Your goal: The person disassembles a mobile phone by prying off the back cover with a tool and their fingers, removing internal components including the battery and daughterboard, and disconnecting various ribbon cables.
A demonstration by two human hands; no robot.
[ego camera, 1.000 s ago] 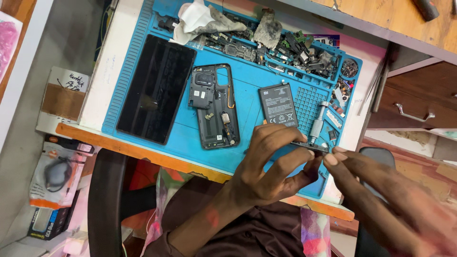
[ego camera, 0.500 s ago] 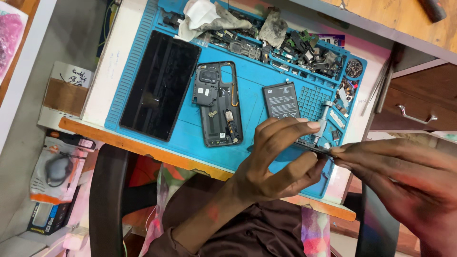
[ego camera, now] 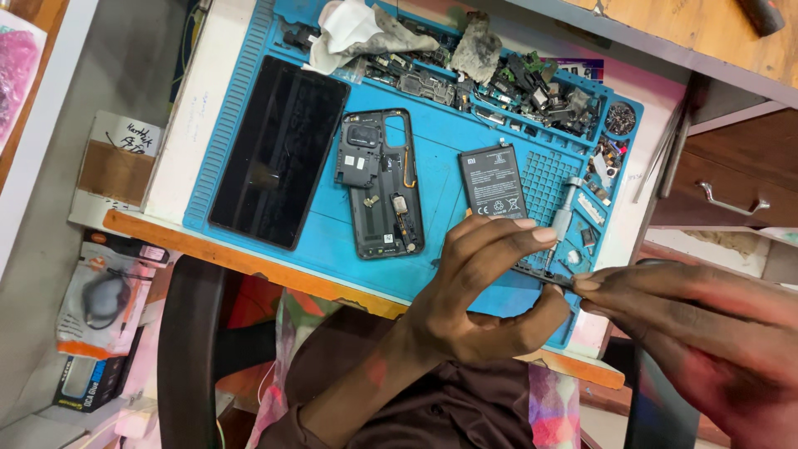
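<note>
My left hand (ego camera: 486, 291) is curled over the near edge of a blue repair mat (ego camera: 453, 266). Its fingers pinch a thin dark strip-like part (ego camera: 539, 275). My right hand (ego camera: 690, 333) comes in from the right, blurred, and its fingertips grip the same strip's other end. Just beyond the hands, a black phone battery (ego camera: 492, 181) and a silver screwdriver (ego camera: 562, 218) lie on the mat. An opened phone frame (ego camera: 381, 185) with exposed boards lies in the middle. A black phone screen panel (ego camera: 278, 150) lies to the left.
The mat's far compartments hold several small boards and screws (ego camera: 532, 83), with a crumpled white cloth (ego camera: 357, 33). At right is a wooden drawer with a metal handle (ego camera: 727, 204). Packaged items (ego camera: 104, 299) lie at lower left, and my lap is below the table edge.
Both hands stay on the thin strip. My right hand has slid in a little closer to the left hand. The view has shifted slightly.
</note>
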